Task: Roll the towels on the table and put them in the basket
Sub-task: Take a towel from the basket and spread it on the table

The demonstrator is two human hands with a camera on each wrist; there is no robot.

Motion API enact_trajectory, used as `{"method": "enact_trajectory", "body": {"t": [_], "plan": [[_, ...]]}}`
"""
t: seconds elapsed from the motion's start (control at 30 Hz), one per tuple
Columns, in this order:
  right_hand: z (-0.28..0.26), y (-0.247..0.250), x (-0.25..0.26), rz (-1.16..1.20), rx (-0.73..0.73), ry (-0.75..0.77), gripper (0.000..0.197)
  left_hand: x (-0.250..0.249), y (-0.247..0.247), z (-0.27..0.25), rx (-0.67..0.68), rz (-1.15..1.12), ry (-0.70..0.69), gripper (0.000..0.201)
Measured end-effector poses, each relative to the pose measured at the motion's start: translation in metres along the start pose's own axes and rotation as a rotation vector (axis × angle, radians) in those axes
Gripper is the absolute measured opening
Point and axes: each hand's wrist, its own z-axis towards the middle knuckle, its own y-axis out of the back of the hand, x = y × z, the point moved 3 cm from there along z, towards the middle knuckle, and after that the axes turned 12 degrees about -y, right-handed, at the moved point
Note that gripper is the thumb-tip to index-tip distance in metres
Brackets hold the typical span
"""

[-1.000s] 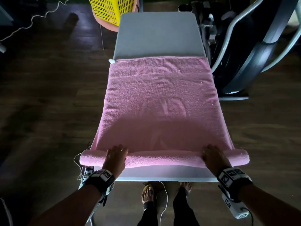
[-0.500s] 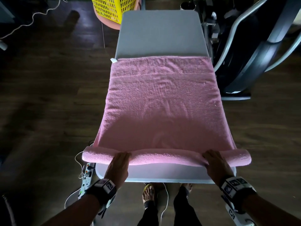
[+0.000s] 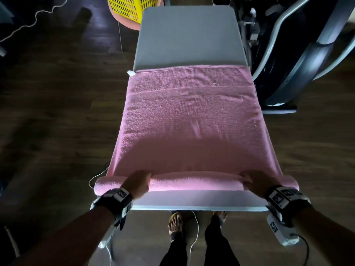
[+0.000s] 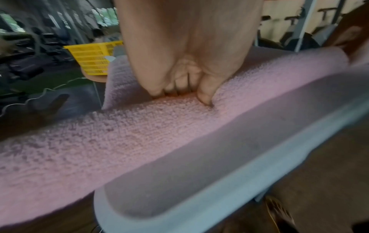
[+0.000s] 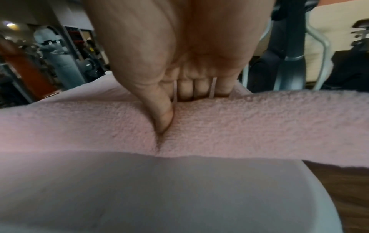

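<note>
You had a pink towel point(image 3: 190, 120) spread lengthwise over a narrow grey table point(image 3: 189, 33), its near end wound into a roll point(image 3: 194, 184) lying across the table just short of the near edge, with both ends of the roll sticking out past the table's sides. Your left hand point(image 3: 137, 184) sat on the left part of the roll, and the left wrist view showed your fingers point(image 4: 179, 83) curled over its far side and your thumb point(image 4: 205, 93) dug into the near side, so that hand was clamped round the roll. Your right hand point(image 3: 256, 182) gripped the right part the same way: the right wrist view showed your fingers point(image 5: 196, 87) hooked over the top and far side and your thumb point(image 5: 162, 116) pressed into the terry, dimpling it. The rest of the towel lay flat toward the far end, where a white tag point(image 3: 131, 73) stuck out at its left corner and bare tabletop showed beyond. The yellow basket point(image 3: 130, 6) stood past the table's far left corner on a pink stool point(image 3: 125, 22), well apart from the towel. Exercise machines point(image 3: 307, 45) stood on the right, on the dark wooden floor point(image 3: 57, 112).
</note>
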Motion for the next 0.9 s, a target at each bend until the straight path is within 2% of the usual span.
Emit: {"method": "enact_trajectory", "body": {"t": [0.03,0.1,0.13,0.2,0.27,0.3,0.37,0.4,0.47,0.53,0.7,0.9], "plan": [[0.005,0.003,-0.003,0.103,0.012,-0.001,0.035,0.001,0.005,0.005,-0.014,-0.027,0.001,0.019],[0.018,0.009,-0.011,0.185,-0.132,-0.078,0.04,0.006,0.012,0.009,-0.134,0.017,-0.015,0.013],[0.021,0.011,-0.011,0.142,-0.222,-0.111,0.034,0.008,0.013,0.009,-0.198,0.061,-0.017,0.011],[0.019,0.01,-0.006,0.124,-0.344,-0.082,0.01,0.005,0.01,0.007,-0.271,0.099,-0.009,0.021],[0.011,0.002,0.006,0.164,-0.394,-0.016,0.005,-0.007,0.001,0.004,-0.357,0.093,-0.03,0.028],[0.008,-0.004,0.01,0.166,-0.436,0.01,0.005,-0.014,-0.006,0.001,-0.411,0.107,-0.036,0.027],[-0.003,-0.013,0.011,0.14,-0.493,0.042,0.024,-0.021,-0.019,-0.009,-0.494,0.151,-0.005,0.026],[-0.01,-0.017,0.008,0.14,-0.49,0.04,0.036,-0.023,-0.024,-0.014,-0.495,0.143,0.005,0.031],[-0.019,-0.025,0.0,0.131,-0.473,0.05,0.056,-0.025,-0.034,-0.025,-0.431,0.115,-0.001,0.057],[-0.018,-0.034,-0.006,0.115,-0.486,0.067,0.063,-0.019,-0.042,-0.032,-0.377,0.132,-0.027,0.071],[-0.007,-0.029,-0.004,0.189,-0.547,0.09,0.048,-0.006,-0.025,-0.021,-0.45,0.038,-0.095,0.06],[-0.016,-0.028,-0.002,0.241,-0.563,0.11,0.036,-0.009,-0.012,-0.021,-0.373,0.042,-0.068,0.049]]}}
